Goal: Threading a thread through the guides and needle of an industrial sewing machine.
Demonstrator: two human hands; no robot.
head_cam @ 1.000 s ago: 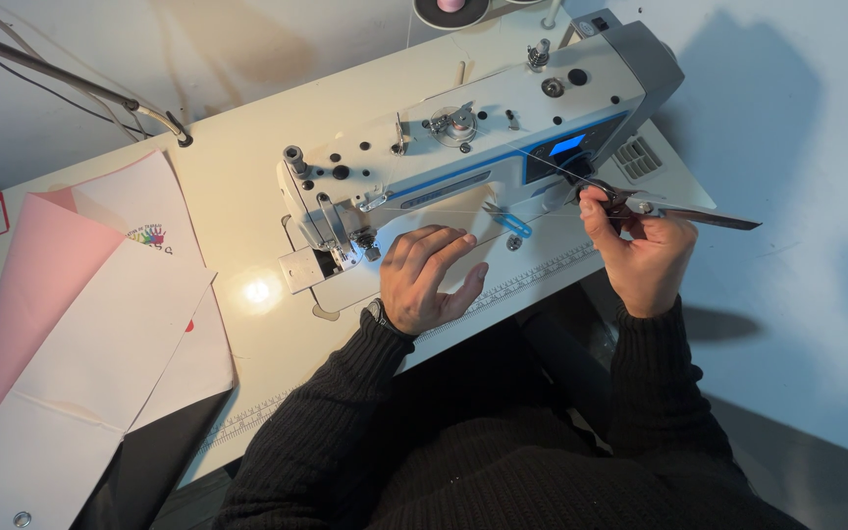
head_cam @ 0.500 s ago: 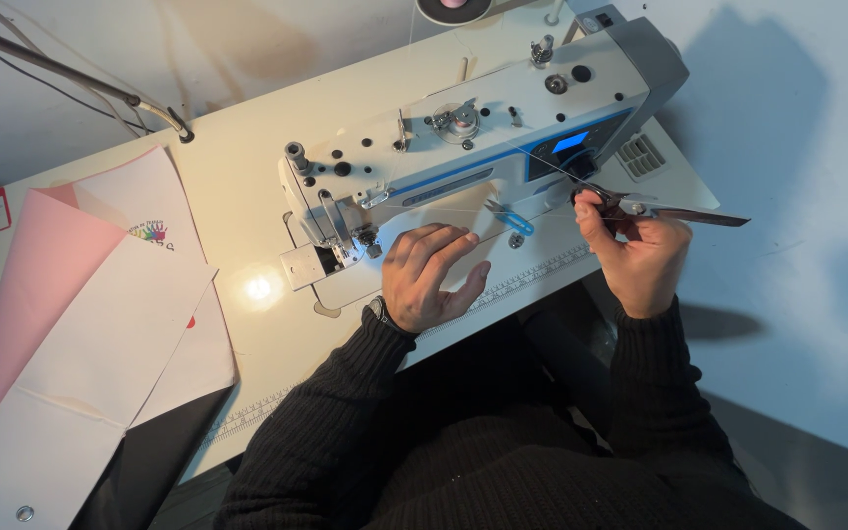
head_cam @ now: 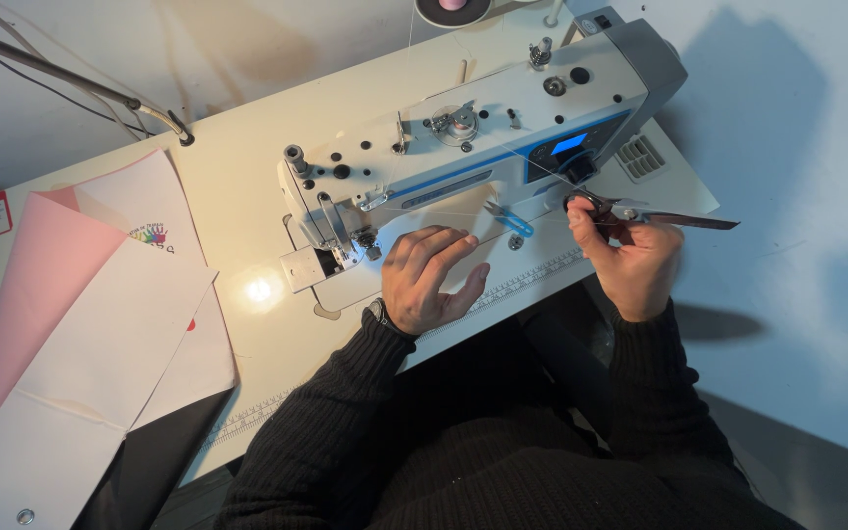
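**Scissors drift left toward the machine**

Since a second ago, my right hand (head_cam: pixel 630 260) has slid slightly left, right of centre in the frame, fingers closed around the handles of the long dark metal scissors (head_cam: pixel 674 218), blades pointing right. My left hand (head_cam: pixel 429 275) stays flat, fingers spread, on the bed of the white industrial sewing machine (head_cam: pixel 473 137). The cut looks unfinished, I judge.
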